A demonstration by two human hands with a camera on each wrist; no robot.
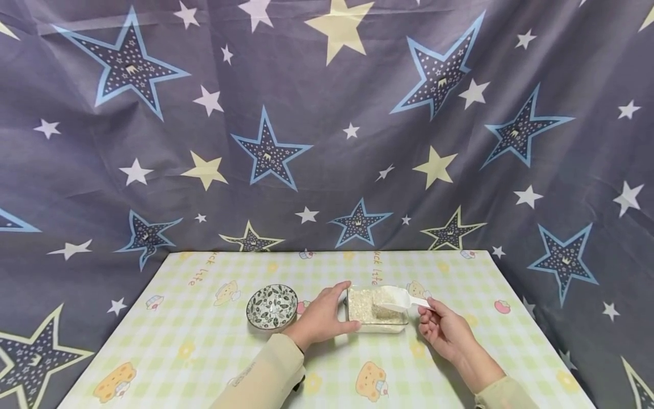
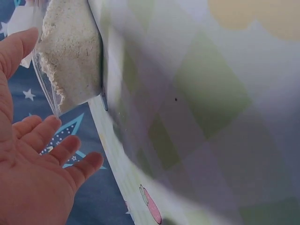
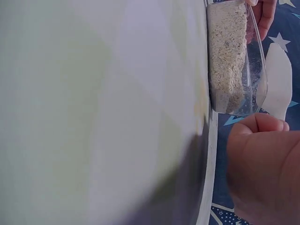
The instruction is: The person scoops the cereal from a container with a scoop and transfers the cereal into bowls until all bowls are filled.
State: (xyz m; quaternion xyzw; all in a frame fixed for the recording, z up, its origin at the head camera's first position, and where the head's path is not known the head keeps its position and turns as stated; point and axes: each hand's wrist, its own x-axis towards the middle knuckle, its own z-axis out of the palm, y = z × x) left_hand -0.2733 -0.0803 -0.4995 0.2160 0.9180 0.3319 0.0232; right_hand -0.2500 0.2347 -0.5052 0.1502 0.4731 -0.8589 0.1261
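Scoop [image 1: 402, 297] sits over the right half of the container [image 1: 378, 328], its load hard to judge. Right of the container, the right hand [image 1: 448, 332] pinches the handle [image 1: 419, 302], hiding its end; left of it, the left hand [image 1: 321, 317] spreads its fingers.

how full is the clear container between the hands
Mostly full, not to the brim: in the right wrist view, pale flakes fill much of the clear container, with bare wall above them.

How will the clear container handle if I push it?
The clear container probably slides without tipping: it sits low and wide. Its straight walls suggest stiffness. The pale flakes inside could spill if it tilts, since the top is open.
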